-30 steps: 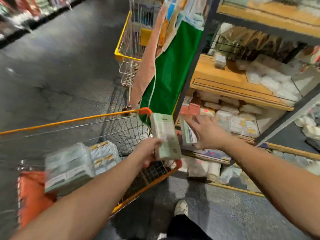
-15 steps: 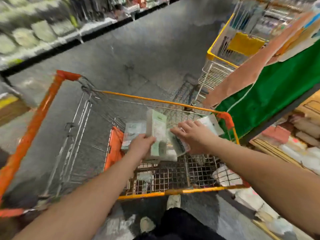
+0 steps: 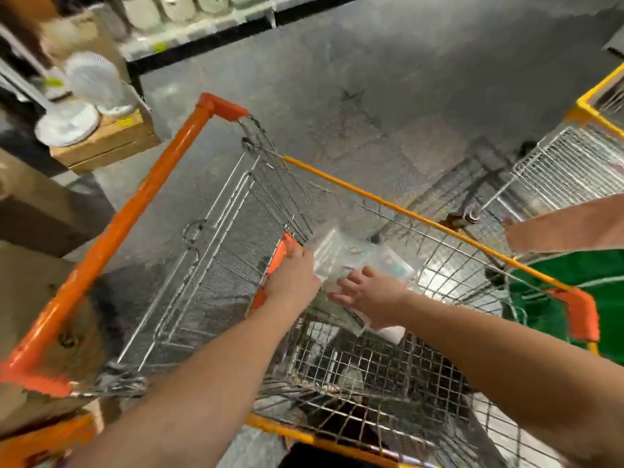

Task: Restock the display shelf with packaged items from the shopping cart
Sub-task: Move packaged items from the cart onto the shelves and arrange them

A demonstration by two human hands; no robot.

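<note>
Packs (image 3: 354, 261) lie blurred in cart (image 3: 388, 206) under both hands (image 3: 371, 293).

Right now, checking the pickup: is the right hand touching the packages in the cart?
Cannot tell: the head view shows the right hand spread over the blurred packages.

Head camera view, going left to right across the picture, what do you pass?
White fans on a wooden crate, orange cart handle, left hand, clear packaged items, right hand, orange corner of the shopping cart, green cloth at the right edge.
</note>
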